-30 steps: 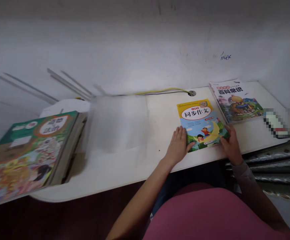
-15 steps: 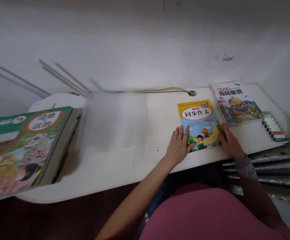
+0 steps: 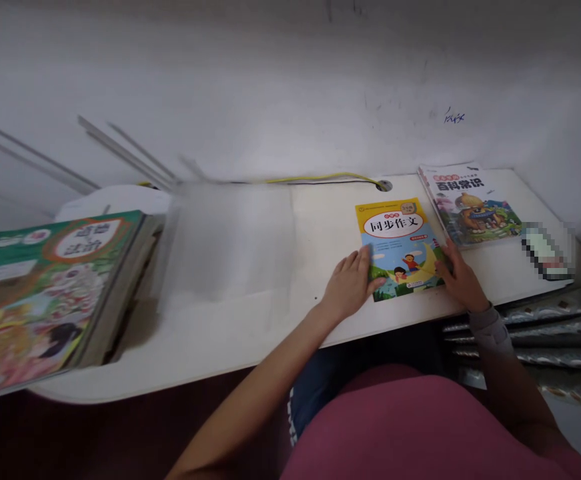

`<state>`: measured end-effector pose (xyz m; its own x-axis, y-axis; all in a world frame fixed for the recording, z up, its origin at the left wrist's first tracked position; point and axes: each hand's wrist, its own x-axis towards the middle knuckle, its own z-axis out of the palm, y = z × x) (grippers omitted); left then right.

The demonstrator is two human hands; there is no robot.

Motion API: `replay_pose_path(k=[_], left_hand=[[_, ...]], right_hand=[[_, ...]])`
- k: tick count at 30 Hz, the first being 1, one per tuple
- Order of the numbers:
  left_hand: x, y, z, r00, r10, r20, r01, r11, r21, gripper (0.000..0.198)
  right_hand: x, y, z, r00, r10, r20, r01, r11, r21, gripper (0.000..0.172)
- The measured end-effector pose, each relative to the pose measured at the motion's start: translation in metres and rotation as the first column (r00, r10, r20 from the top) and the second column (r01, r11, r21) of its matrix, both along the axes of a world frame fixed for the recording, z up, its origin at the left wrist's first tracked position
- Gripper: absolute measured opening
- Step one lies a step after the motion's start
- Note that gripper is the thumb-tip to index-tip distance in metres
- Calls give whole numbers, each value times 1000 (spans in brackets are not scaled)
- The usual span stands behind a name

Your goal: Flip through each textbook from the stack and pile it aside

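Observation:
A workbook [image 3: 395,250] with a yellow and blue cover lies flat on the white desk [image 3: 250,333], its title upright to me. Along its left edge rests my left hand [image 3: 349,283], open, fingers stretched out and thumb touching the lower left of the cover. My right hand [image 3: 463,280] is at the workbook's right edge, also open, index finger extended along the side and thumb over the cover's edge. A wristband [image 3: 490,328] circles my right wrist. Behind my right hand lies a second book [image 3: 475,207] with a cartoon house on its cover.
A stack of books [image 3: 45,293] with a green top cover sits at the far left. Near it is a clear plastic stand or sheet [image 3: 225,247]. A yellow cable [image 3: 320,179] runs along the wall to a desk hole. A pixelated object [image 3: 547,252] lies at right.
My left hand has slid slightly left and down, uncovering more of the workbook's left edge. My right hand stays at the right edge. The workbook has hardly moved.

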<state>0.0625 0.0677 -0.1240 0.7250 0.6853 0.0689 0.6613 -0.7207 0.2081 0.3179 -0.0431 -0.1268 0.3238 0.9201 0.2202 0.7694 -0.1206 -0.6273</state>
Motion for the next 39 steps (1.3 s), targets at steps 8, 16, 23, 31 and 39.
replay_pose_path(k=[8,16,23,31,39], left_hand=[[6,14,-5,993,92,-70,-88,995,50,75],[6,12,-16,996,88,8,-88,992,85,75],[9,4,2,968,87,234,-90,996,2,69],[21,-26,54,674,366,642,333,625,-706,47],[23,-26,41,442,688,576,294,495,-818,35]], right_hand=[[-2,13,4,988,35,149,-33,999,-14,68],[-9,10,26,993,51,103,-56,997,47,64],[-40,7,53,957,289,-30,-286,955,84,63],[-77,11,59,831,553,66,-556,818,144,71],[-82,7,50,907,398,138,-419,885,202,70]])
